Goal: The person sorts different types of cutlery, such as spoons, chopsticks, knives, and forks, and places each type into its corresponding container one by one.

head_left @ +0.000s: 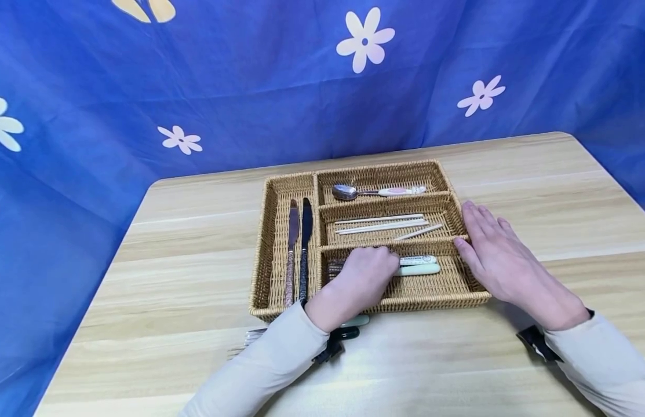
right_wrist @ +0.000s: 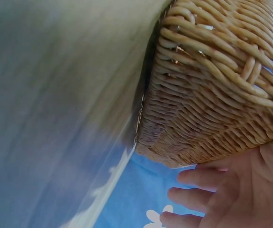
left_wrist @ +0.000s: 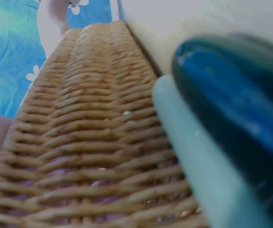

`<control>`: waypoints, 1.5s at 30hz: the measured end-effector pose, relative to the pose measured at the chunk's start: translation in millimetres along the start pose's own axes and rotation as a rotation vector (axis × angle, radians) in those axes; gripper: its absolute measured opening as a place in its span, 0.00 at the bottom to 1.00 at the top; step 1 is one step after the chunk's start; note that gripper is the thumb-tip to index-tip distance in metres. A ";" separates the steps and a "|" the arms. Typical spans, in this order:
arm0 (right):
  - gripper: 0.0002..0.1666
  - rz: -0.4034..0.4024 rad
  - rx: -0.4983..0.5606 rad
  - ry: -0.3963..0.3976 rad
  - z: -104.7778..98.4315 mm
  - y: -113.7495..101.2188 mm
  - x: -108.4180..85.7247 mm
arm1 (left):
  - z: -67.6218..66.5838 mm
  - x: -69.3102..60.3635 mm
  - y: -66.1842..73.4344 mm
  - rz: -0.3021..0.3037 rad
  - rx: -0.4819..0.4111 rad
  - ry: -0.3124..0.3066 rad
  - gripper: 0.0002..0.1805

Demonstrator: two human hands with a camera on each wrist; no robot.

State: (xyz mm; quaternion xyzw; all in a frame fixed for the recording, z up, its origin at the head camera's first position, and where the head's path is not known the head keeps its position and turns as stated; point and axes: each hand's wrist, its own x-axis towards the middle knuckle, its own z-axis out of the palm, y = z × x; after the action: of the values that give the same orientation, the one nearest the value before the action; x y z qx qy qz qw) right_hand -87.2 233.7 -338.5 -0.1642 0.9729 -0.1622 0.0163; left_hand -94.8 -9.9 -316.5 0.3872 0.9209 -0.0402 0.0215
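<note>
A wicker cutlery tray point(head_left: 478, 298) with several compartments stands on the table. In its front compartment my left hand point(head_left: 361, 278) reaches down with curled fingers and grips a fork with a mint-green handle point(head_left: 418, 269); the fingertips are hidden. A white patterned handle point(head_left: 418, 260) lies alongside it, and dark tines point(head_left: 335, 269) show left of the hand. My right hand point(head_left: 496, 255) rests its straightened fingers against the tray's right side; the right wrist view shows these fingers point(right_wrist: 191, 198) spread beside the wicker wall.
Two knives point(head_left: 291, 249) lie in the left compartment, a spoon point(head_left: 345, 192) in the back one, and several pale sticks point(head_left: 382, 226) in the middle one. Under my left forearm, forks with a black handle point(head_left: 345, 333) and a mint handle point(left_wrist: 179, 128) lie by the tray's front wall.
</note>
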 end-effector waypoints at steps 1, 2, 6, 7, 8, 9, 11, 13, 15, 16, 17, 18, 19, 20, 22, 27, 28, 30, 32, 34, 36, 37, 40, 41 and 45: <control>0.39 0.001 -0.003 0.003 0.0 -0.6 -0.1 | -1.0 -2.0 -0.5 0.001 -0.022 0.020 0.04; 0.39 0.001 -0.007 0.006 0.1 -0.9 -0.2 | -2.9 -4.8 -1.0 0.001 -0.043 0.037 0.05; 0.38 -0.015 -0.025 0.010 -1.6 -1.3 -1.0 | -19.1 -22.0 -5.1 0.017 -0.119 0.121 0.08; 0.39 -0.016 -0.031 0.011 -1.9 -1.1 -1.1 | -23.3 -27.2 -7.0 0.020 -0.130 0.140 0.07; 0.38 -0.021 -0.037 0.012 -2.1 -0.5 -1.3 | -27.9 -32.8 -9.2 0.021 -0.142 0.159 0.06; 0.38 -0.026 -0.041 0.013 -2.4 -0.3 -1.5 | -31.4 -38.8 -11.8 0.021 -0.154 0.185 0.05; 0.38 -0.032 -0.051 0.020 -2.1 -0.4 -1.5 | -35.3 -51.4 -17.9 0.011 -0.179 0.245 0.05; 0.38 -0.039 -0.059 0.028 -0.9 0.0 -1.4 | -36.2 -65.3 -23.9 -0.009 -0.191 0.308 0.05; 0.38 -0.047 -0.064 0.034 -0.2 -0.1 -1.6 | -35.1 -80.1 -29.3 -0.028 -0.204 0.354 0.05; 0.38 -0.049 -0.066 0.038 -0.4 -0.2 -1.3 | -34.8 -87.6 -32.0 -0.040 -0.206 0.376 0.05; 0.38 -0.048 -0.071 0.037 -0.6 -0.1 -0.9 | -34.4 -94.8 -34.5 -0.052 -0.201 0.397 0.05; 0.38 -0.046 -0.077 0.036 -1.1 -0.1 -0.5 | -34.2 -101.8 -36.7 -0.066 -0.198 0.413 0.05; 0.38 -0.045 -0.079 0.035 -1.5 -0.2 -0.5 | -33.7 -108.8 -38.5 -0.078 -0.197 0.421 0.06; 0.38 -0.043 -0.082 0.036 -1.7 -0.2 -0.5 | -33.1 -115.0 -40.0 -0.082 -0.195 0.434 0.06; 0.38 -0.038 -0.083 0.034 -2.1 0.2 -1.0 | -31.7 -126.0 -41.7 -0.095 -0.183 0.450 0.06; 0.38 -0.041 -0.070 0.040 -0.9 0.5 -1.4 | -20.5 -147.2 -38.9 -0.070 -0.156 0.409 0.03; 0.38 -0.044 -0.068 0.040 -0.5 0.4 -1.2 | -17.1 -150.3 -37.2 -0.060 -0.152 0.399 0.04; 0.38 -0.046 -0.063 0.043 -0.1 0.0 -1.1 | -10.6 -155.3 -33.8 -0.027 -0.160 0.381 0.06; 0.38 -0.045 -0.059 0.044 -0.1 0.3 -1.6 | -4.6 -157.5 -30.0 -0.001 -0.168 0.382 0.05; 0.38 -0.043 -0.055 0.045 0.0 0.8 -2.1 | 0.3 -158.4 -26.3 0.019 -0.172 0.384 0.04; 0.38 -0.039 -0.052 0.043 0.0 0.7 -2.4 | 4.6 -158.7 -23.0 0.027 -0.175 0.377 0.04; 0.38 -0.039 -0.051 0.042 0.1 0.5 -2.5 | 6.7 -158.6 -21.5 0.027 -0.170 0.370 0.04; 0.38 -0.035 -0.051 0.032 0.0 -0.2 -2.1 | 12.3 -158.1 -18.3 0.027 -0.157 0.328 0.04; 0.38 -0.034 -0.051 0.027 0.0 -0.4 -2.0 | 13.8 -158.0 -17.6 0.026 -0.149 0.311 0.05; 0.38 -0.034 -0.051 0.026 -0.3 -0.6 -0.8 | 17.2 -158.3 -16.4 0.027 -0.117 0.253 0.05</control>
State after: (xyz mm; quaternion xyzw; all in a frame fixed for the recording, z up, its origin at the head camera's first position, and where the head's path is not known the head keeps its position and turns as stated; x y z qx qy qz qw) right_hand -86.3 233.6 -338.1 -0.1790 0.9739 -0.1397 -0.0033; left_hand 4.3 -135.5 -321.5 0.3997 0.9117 0.0627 -0.0717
